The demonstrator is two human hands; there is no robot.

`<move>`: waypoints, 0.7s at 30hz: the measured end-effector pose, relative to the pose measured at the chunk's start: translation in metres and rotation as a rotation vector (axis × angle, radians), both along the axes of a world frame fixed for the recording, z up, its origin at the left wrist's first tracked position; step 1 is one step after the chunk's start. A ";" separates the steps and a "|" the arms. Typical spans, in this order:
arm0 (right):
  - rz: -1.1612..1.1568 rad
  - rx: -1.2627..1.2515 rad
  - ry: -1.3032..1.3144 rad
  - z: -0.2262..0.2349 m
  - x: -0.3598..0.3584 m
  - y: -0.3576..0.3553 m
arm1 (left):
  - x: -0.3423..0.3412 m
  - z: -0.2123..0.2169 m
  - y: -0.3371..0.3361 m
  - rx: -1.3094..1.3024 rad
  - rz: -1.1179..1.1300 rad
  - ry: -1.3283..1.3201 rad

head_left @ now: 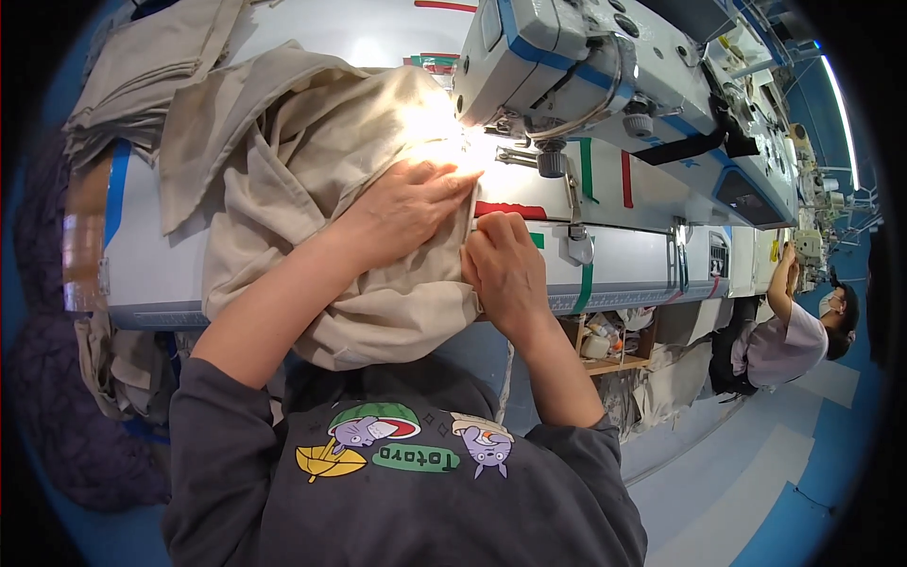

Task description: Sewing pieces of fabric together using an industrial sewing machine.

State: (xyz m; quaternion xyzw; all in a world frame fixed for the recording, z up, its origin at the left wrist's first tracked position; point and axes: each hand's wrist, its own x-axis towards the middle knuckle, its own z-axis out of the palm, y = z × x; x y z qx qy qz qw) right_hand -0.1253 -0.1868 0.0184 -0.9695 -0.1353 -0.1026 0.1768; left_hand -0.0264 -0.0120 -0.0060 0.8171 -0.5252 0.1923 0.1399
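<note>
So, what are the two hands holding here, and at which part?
Both hold the beige fabric. The left hand presses flat on top of it; the right hand pinches its right edge with the fingers, before the sewing machine.

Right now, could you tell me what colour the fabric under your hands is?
The fabric is plain beige, seen best in the head view.

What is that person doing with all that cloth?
A person is sewing at a sewing machine. The left hand lies flat on a big piece of beige fabric, pressing it to the white table. The right hand pinches the fabric's edge just in front of the needle area, which is lit brightly. More beige cloth is stacked at the table's far left. Another person works further along.
</note>
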 end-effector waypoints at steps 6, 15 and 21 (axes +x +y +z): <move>0.213 0.087 -0.062 0.000 0.002 -0.008 | 0.005 0.004 -0.001 -0.005 -0.071 0.128; 0.230 0.019 -0.003 0.000 0.001 -0.010 | 0.003 0.009 0.000 -0.087 -0.054 0.592; 0.220 0.030 0.014 0.000 0.006 -0.011 | 0.010 0.007 -0.007 -0.190 -0.062 0.322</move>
